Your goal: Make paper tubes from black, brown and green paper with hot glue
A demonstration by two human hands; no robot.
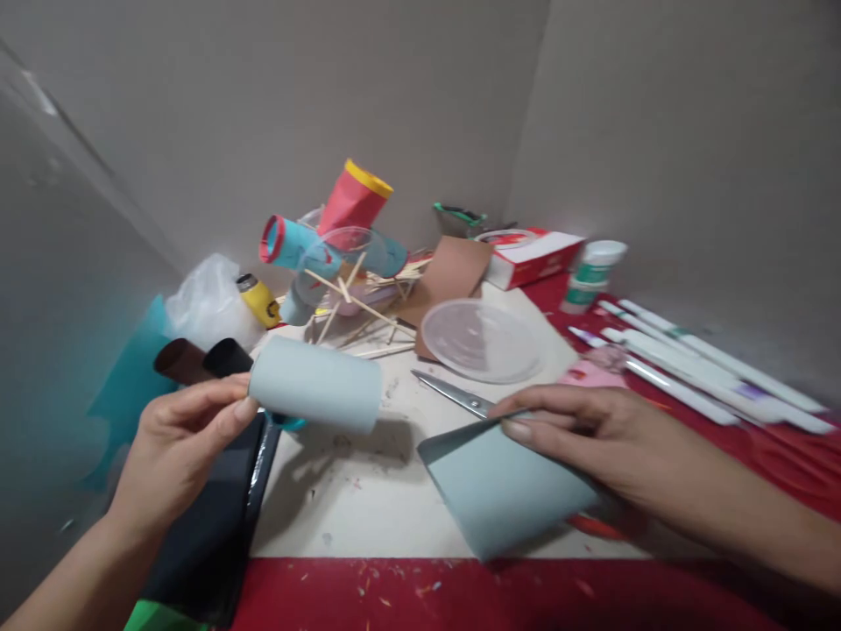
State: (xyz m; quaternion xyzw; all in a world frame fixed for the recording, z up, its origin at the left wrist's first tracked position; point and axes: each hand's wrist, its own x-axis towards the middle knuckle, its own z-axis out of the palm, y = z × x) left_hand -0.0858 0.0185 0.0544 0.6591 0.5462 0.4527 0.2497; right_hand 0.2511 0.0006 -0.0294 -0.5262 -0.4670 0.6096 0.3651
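Your left hand [174,443] was pinched, thumb against fingertips, on the left end of a pale blue-grey tube [319,386], which stuck out from those fingertips toward the middle of the worktop [368,596] and hung above a white sheet [342,517], with a shadow below it. Your right hand [584,429] was clamped the same way on the upper edge of a pale blue-grey piece [505,491], which hung tilted below your fingers toward the worktop's near edge; whether its lowest corner touched the white sheet, you could not tell. Scissors [453,392] lay just beyond that piece, their blades pointing at the gap between your hands, the rest hidden behind your right hand and the piece. Farther back, a clear lid [483,337] overlapped brown card [453,272], and a tangle of wooden sticks [374,311] stood beyond the tube, in front of joined red and blue paper tubes [355,202]. Near the worktop's left edge, a brown tube [180,359] and a black tube [228,355] sat just behind your left hand, and a black sheet [203,508] lay partly under that arm. Toward the right edge, white rods [716,368] lay beyond your right forearm.
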